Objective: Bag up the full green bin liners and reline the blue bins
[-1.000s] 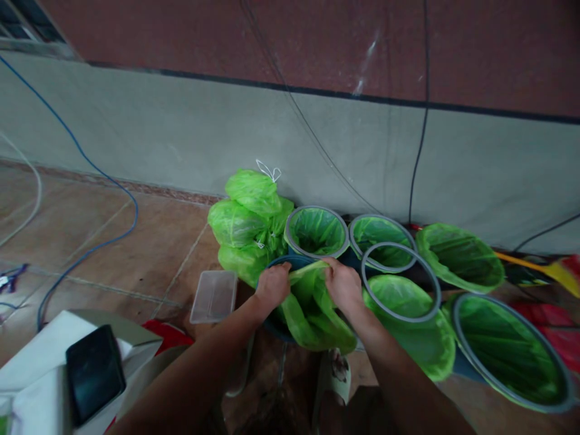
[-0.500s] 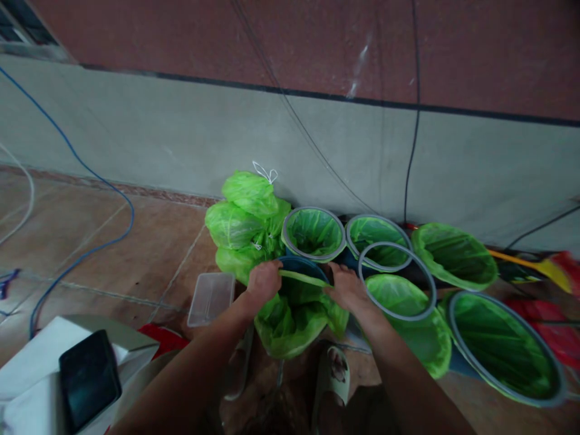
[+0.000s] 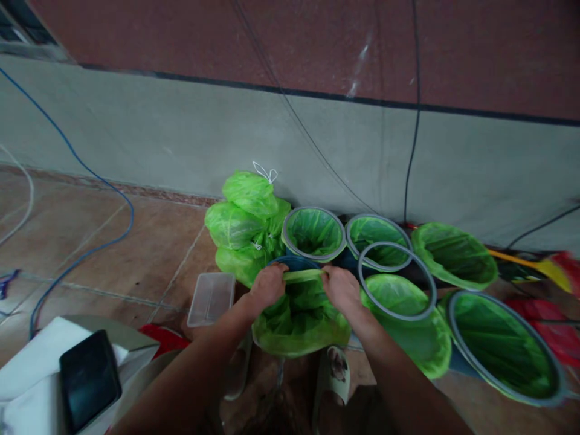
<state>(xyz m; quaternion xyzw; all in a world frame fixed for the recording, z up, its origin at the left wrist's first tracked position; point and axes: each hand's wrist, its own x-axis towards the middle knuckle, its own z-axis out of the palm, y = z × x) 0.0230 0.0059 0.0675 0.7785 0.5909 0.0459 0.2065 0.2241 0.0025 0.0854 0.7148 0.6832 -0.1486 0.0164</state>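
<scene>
A green plastic bag (image 3: 299, 343) hangs in and over a blue bin (image 3: 296, 262) near my feet, its front edge lying toward me. My left hand (image 3: 269, 285) is closed on the left part of the bag's far edge. Closed on the same edge a little to the right is my right hand (image 3: 339, 286). Between the two hands, the edge is stretched into a straight band. Only the back rim of this bin shows beyond the band. Just right of my right hand, a loose grey ring (image 3: 361, 272) rests on neighbouring bins.
Several green-lined bins stand to the right, among them one with a grey ring (image 3: 453, 302) at its mouth. Tied green bags (image 3: 233, 223) are piled by the wall. A clear plastic container (image 3: 211, 299), a white box (image 3: 54, 338) with a phone (image 3: 89, 380), and a blue cable (image 3: 90, 254) lie left.
Both hands have come slightly nearer to me with the bag's far edge. The right fingers have closed on it. The front of the bag has spread wider, and more of its mouth shows.
</scene>
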